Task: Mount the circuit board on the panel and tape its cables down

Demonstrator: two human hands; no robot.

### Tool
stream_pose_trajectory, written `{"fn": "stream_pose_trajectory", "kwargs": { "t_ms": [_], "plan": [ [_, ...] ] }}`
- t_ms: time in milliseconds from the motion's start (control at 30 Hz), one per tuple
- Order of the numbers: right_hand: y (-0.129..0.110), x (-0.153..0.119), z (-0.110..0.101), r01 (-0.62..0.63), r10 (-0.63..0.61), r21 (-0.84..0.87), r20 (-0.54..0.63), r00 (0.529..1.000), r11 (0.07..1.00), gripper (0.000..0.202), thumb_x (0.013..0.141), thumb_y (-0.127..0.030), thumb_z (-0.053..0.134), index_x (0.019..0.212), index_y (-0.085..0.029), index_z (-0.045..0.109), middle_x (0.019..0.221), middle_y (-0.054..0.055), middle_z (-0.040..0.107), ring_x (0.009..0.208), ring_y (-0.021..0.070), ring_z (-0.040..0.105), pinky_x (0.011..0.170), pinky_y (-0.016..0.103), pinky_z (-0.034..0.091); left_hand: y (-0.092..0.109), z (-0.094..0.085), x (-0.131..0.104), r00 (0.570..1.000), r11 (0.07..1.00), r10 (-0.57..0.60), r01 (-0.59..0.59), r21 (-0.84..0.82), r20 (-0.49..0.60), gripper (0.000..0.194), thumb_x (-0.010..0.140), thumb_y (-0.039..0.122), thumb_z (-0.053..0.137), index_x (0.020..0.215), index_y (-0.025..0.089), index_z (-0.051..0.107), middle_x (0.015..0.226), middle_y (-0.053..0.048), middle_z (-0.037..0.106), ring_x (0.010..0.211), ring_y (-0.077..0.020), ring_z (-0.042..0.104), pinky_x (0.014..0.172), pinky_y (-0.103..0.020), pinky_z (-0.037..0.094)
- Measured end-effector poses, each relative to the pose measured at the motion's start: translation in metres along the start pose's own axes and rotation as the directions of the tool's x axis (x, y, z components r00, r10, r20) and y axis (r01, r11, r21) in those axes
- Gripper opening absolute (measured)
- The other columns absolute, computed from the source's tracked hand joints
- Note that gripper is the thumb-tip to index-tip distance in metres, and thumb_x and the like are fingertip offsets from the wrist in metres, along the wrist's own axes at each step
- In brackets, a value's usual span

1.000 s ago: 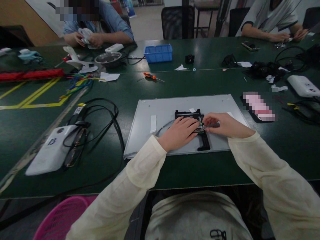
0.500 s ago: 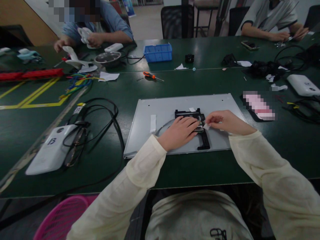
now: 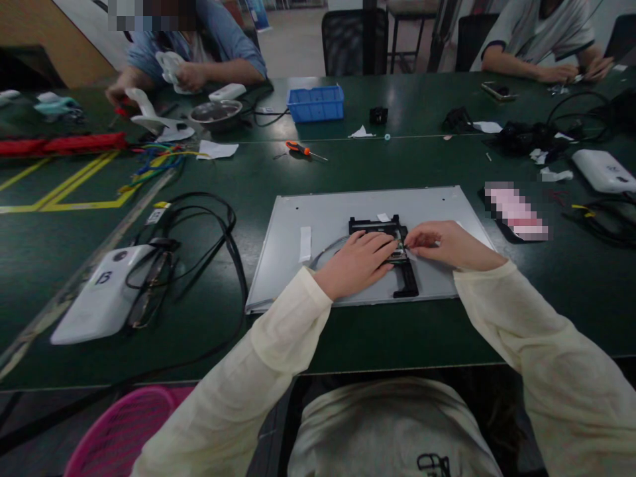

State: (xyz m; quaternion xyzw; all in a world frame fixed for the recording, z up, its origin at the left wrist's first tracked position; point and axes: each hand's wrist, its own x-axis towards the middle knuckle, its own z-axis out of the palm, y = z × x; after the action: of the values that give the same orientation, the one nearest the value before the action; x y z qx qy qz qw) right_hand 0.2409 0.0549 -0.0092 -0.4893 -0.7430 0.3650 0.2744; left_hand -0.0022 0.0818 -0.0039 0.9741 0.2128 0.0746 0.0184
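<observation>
While my left hand (image 3: pixel 358 262) lies palm down with fingers outstretched across a small circuit board (image 3: pixel 398 254), my right hand (image 3: pixel 440 244) has thumb and forefinger drawn together at its right edge; I cannot tell what, if anything, is pinched between them. The board sits in a black frame (image 3: pixel 408 279) on the grey panel (image 3: pixel 328 207) in front of me. The frame's long side runs from near me towards the far edge of the table (image 3: pixel 278 175), its near foot turned left and its far bar reaching left too, whereas the panel stretches lengthwise from left to right. Beyond the panel stands a blue bin (image 3: pixel 318 112), its contents not clear to me; left of it is a steel bowl (image 3: pixel 218 124) with something indistinct inside. Below the table edge, my left sleeve partly hides a pink basket (image 3: pixel 105 424).
</observation>
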Motion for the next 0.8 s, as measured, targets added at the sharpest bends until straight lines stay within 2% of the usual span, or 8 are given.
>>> {"fn": "stream_pose_trajectory", "kwargs": {
  "t_ms": [400, 800],
  "plan": [
    [0.0002, 0.0008, 0.0009, 0.019, -0.021, -0.054, -0.024, 1.000, 0.998, 0.017, 0.075, -0.032, 0.066, 0.089, -0.022, 0.068, 0.091, 0.004, 0.070, 0.077, 0.0181, 0.065, 0.074, 0.036, 0.054, -0.0001, 0.0012, -0.0001, 1.000, 1.000, 0.000, 0.000, 0.003, -0.002, 0.043, 0.098, 0.034, 0.039, 0.137, 0.017, 0.041, 0.141, -0.010, 0.047, 0.129, -0.0241, 0.043, 0.107, -0.042, 0.030],
    [-0.0008, 0.0006, 0.0016, 0.046, -0.050, -0.111, -0.036, 0.998, 0.993, 0.014, 0.080, -0.032, 0.062, 0.089, -0.022, 0.067, 0.090, 0.003, 0.069, 0.077, 0.0178, 0.064, 0.072, 0.035, 0.054, -0.0004, 0.0016, -0.0005, 1.000, 1.000, 0.009, -0.009, 0.004, -0.016, 0.043, 0.098, 0.033, 0.039, 0.137, 0.017, 0.040, 0.142, -0.011, 0.047, 0.129, -0.0243, 0.043, 0.106, -0.041, 0.031]
  ]
}}
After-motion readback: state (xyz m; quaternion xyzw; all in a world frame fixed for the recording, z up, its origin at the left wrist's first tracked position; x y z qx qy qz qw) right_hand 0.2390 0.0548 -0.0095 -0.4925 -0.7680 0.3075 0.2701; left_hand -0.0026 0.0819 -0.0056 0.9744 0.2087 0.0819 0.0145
